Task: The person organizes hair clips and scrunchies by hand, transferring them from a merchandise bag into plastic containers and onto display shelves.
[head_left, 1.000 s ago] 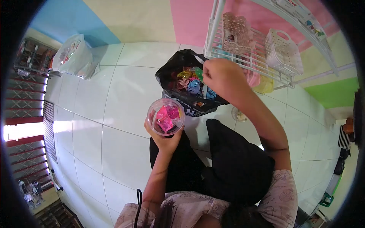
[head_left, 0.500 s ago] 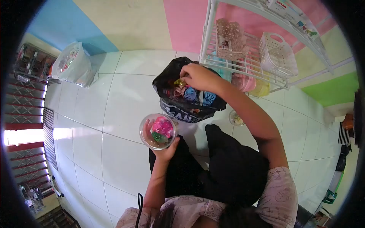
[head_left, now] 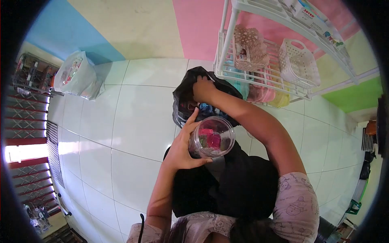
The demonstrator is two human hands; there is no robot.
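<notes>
My left hand (head_left: pixel 181 148) is wrapped round a clear plastic jar (head_left: pixel 231 137), thumb and fingers along its side. The round rim faces up, and shiny pink pieces (head_left: pixel 213 140) with some green lie inside. My right hand (head_left: pixel 204 90) reaches into a black plastic bag (head_left: pixel 182 87) on the floor, its fingers curled and the fingertips hidden. What they hold, if anything, does not show. Blue patterned items (head_left: pixel 206 108) and other small things are visible in the bag, partly behind my right forearm and the jar.
A white rack (head_left: pixel 263 83) with a beige dotted basket (head_left: pixel 250 48) and a white basket (head_left: pixel 299 60) stands beyond my right arm. A full white plastic bag (head_left: pixel 81 79) sits by the wall at the far left. White tiles (head_left: pixel 137 121) cover the floor.
My left hand has brought the jar to the right, up against the near side of the black bag. My right hand, earlier at a gold piece near the opening, is now deeper inside the bag.
</notes>
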